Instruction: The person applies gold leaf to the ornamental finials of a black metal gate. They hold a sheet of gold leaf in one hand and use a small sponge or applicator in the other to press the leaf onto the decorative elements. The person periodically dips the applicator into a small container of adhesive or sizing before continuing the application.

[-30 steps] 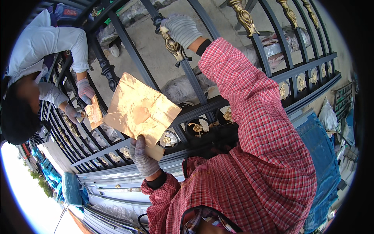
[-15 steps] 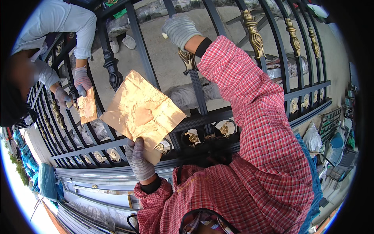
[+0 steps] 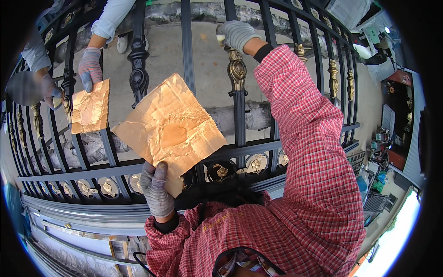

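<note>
My left hand (image 3: 156, 190), in a grey glove, grips the lower edge of a crumpled cardboard sheet smeared with gold paint (image 3: 170, 130), held in front of a black iron gate (image 3: 187, 69). My right hand (image 3: 236, 35), also gloved, reaches up to a vertical bar just above a gold-painted ornament (image 3: 236, 70) and is closed on a small object, probably a brush; I cannot tell for sure. Gold rosettes (image 3: 255, 163) line the gate's lower rail.
On the far side of the gate another person's gloved hand (image 3: 90, 69) holds a second gold-smeared cardboard piece (image 3: 91, 107); their other hand (image 3: 50, 91) is at a bar to the left. Concrete ground lies behind the gate. Cluttered goods stand at the right (image 3: 380, 143).
The view has swung so the gate looks more upright. My right hand stays high at the bar's ornament, my left keeps holding the cardboard. The other person's cardboard sits lower.
</note>
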`<state>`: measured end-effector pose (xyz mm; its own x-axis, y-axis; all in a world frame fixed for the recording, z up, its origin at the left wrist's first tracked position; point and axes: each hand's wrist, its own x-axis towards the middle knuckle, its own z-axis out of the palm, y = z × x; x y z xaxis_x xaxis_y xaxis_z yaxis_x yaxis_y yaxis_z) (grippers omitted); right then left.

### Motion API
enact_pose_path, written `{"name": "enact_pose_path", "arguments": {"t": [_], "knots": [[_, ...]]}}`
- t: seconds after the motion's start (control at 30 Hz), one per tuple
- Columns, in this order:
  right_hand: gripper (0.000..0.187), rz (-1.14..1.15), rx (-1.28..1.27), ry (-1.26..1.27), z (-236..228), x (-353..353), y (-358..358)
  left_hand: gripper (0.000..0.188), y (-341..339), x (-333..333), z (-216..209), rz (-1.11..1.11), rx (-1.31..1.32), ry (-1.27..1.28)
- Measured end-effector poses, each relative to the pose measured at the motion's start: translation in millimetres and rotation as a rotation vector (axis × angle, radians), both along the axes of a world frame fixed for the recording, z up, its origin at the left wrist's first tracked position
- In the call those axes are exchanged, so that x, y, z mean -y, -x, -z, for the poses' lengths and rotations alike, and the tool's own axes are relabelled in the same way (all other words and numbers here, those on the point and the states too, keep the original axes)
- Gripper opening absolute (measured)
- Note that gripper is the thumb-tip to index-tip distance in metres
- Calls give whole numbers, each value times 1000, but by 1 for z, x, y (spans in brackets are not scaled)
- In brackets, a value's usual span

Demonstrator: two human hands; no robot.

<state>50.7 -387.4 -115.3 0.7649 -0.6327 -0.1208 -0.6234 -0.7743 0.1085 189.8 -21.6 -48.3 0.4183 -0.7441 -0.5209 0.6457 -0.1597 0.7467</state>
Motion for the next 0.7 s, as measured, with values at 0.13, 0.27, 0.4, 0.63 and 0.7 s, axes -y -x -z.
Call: {"name": "enact_pose_path", "arguments": {"t": [0.13,0.27,0.4,0.63,0.7], "knots": [[21,5,-206,-74,-23,6,-10,43,-6,-6,2,-25,6,-4],[25,43,-288,5,-45,26,19,41,-9,-9,3,-66,32,-40],[23,-71,-137,21,-35,0,-1,38,-10,-7,5,-41,78,-77],[26,8,-255,61,-42,28,13,33,-13,-4,-3,-74,79,-105],[25,74,-130,2,-48,35,27,32,-10,-1,-3,-99,24,-79]]}}
